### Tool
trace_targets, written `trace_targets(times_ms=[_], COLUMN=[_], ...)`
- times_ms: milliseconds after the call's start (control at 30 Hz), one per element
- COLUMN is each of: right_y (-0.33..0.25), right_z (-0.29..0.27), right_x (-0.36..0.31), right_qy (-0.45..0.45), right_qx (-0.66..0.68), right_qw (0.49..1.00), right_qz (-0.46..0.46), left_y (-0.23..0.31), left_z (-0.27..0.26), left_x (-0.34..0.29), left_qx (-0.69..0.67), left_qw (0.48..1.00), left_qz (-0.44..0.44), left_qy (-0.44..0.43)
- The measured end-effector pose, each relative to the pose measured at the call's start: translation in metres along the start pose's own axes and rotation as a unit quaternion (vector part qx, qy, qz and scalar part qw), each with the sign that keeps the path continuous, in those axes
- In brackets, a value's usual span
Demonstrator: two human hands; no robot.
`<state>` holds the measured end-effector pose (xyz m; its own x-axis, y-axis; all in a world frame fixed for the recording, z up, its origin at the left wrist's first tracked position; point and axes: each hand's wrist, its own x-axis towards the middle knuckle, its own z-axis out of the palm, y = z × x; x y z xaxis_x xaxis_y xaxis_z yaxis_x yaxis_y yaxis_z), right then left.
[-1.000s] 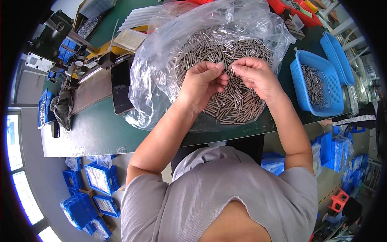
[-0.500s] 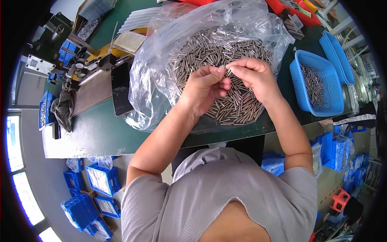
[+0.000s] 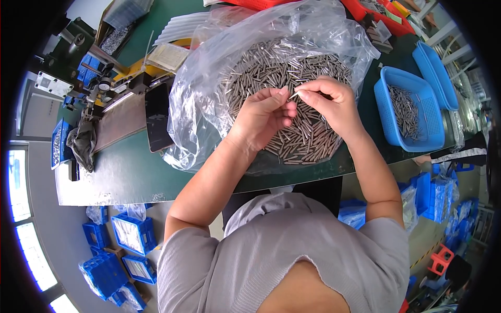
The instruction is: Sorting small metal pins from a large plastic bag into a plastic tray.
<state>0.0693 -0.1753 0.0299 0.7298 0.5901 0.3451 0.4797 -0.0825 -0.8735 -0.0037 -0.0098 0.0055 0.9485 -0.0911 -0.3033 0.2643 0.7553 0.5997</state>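
Observation:
A large heap of small, slim metal pins [image 3: 308, 138] with tapered ends lies on a clear plastic bag [image 3: 190, 104]. Over the heap, my right hand [image 3: 331, 101] pinches one shiny metal pin [image 3: 294, 96] between thumb and forefinger. Its tip points toward my left hand [image 3: 265, 113], which is just beside it. The left thumb presses against the forefinger and the other fingers curl in; whatever they hold is hidden. More pins lie in a blue perforated basket [image 3: 383, 107] to the right.
Left of the bag lie a dark tablet-like slab [image 3: 157, 117] and a metal fixture with a gauge [image 3: 103, 83]. A second blue basket [image 3: 438, 78] and a red tray [image 3: 360, 8] stand at the far right. The green table's [image 3: 203, 185] front edge runs before me.
My right hand has tipped slightly down, and the pin between its fingertips now shows more clearly. The left hand stays nearly in place.

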Motion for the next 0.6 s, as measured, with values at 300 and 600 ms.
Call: trace_targets(times_ms=[300, 600], right_y=[0.0007, 0.0071], right_z=[0.0014, -0.0068], right_x=[-0.0008, -0.0004], right_qy=[0.013, -0.009], right_qx=[-0.021, -0.005], right_qw=[0.999, 1.000], right_qz=[-0.030, 0.010], left_y=[0.0021, 0.0035], left_z=[0.0029, 0.0062], left_x=[-0.0011, -0.0008], left_qx=[0.003, 0.089], left_qw=[0.999, 0.994], left_qz=[0.027, 0.062], left_qy=[-0.023, 0.005])
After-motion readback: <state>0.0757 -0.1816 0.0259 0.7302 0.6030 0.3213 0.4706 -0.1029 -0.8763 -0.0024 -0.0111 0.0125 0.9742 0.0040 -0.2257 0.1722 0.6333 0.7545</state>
